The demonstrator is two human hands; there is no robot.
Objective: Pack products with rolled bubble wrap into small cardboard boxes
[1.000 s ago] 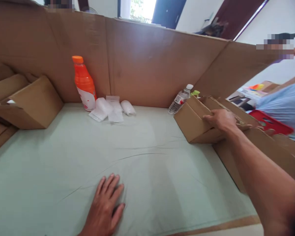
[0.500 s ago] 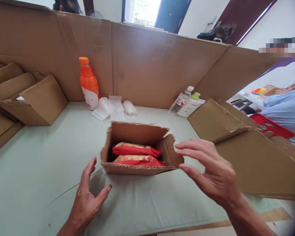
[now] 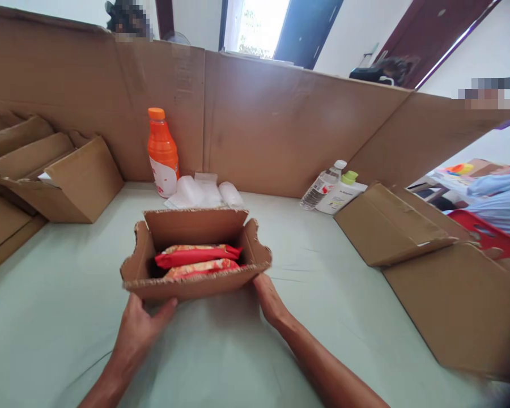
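Observation:
An open-topped cardboard box (image 3: pixel 191 290) with rough-cut edges sits in front of me on the table, and two red packets (image 3: pixel 199 256) lie inside it. My left hand (image 3: pixel 142 323) grips the box at its lower left, thumb against the front wall and the other fingers partly hidden by the box. At the lower right corner, my right hand (image 3: pixel 270 297) holds the other side. Its fingers are mostly out of sight behind or under the box.
An orange bottle (image 3: pixel 164 153) and white wrapped packs (image 3: pixel 204 191) stand at the back. A clear bottle (image 3: pixel 323 187) and a white tube (image 3: pixel 342 197) lean against the cardboard wall (image 3: pixel 263 119). Cardboard boxes flank both sides (image 3: pixel 85 181). Another person's blue sleeve (image 3: pixel 499 195) shows at the right.
Both hands, apart from the box before, now hold it from either side. The box has shifted left and turned slightly. The camera view has shifted a little too.

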